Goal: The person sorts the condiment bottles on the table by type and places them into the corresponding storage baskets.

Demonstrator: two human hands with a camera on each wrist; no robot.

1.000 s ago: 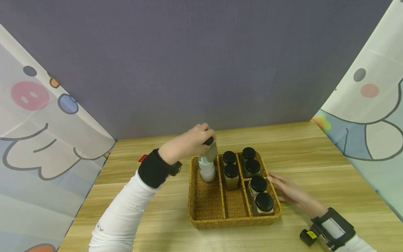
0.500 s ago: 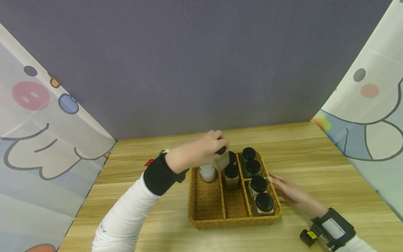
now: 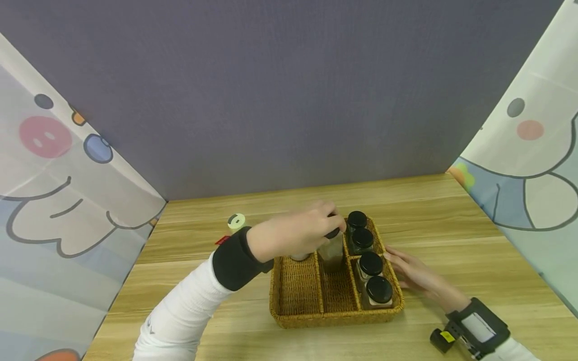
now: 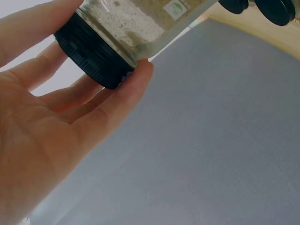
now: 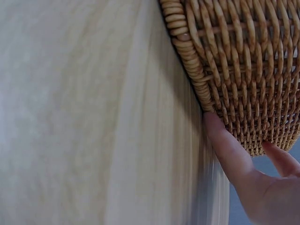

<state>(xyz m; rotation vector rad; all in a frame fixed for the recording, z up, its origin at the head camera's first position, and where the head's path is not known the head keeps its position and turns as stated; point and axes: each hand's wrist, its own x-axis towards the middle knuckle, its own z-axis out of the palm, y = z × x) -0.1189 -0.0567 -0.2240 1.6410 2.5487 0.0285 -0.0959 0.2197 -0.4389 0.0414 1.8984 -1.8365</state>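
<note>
1. The worktop [image 3: 451,240] is pale wood, with a grey wall behind it and cartoon curtains at both sides.
2. The wicker basket [image 3: 336,317] stands in the middle of the worktop and is divided into compartments. Four black-lidded jars [image 3: 370,263] stand in its right compartments.
3. The left hand [image 3: 298,233] has moved to the right during the last second: it was above the basket's left compartment and is now over the middle one. The jar it carries has come lower with it, so I judge the jar is about to be put down in the middle compartment.
4. The right hand [image 3: 413,273] has stayed in its place. Its grip is released: the straight fingers [image 5: 229,150] press against the outside of the basket's right wall, with the hand lying on the worktop, apparently to steady the basket.
5. The spice jar [image 3: 331,250] is in the left hand's grip; the fingers grasp it round the black lid [image 4: 93,56] from above. In the left wrist view it holds a pale, sandy powder.
6. A white bottle [image 3: 299,256] in the left compartment is almost hidden behind the left hand.
7. A small pale green round object [image 3: 236,221] lies on the worktop, left of the basket; I cannot tell what it is.
</note>
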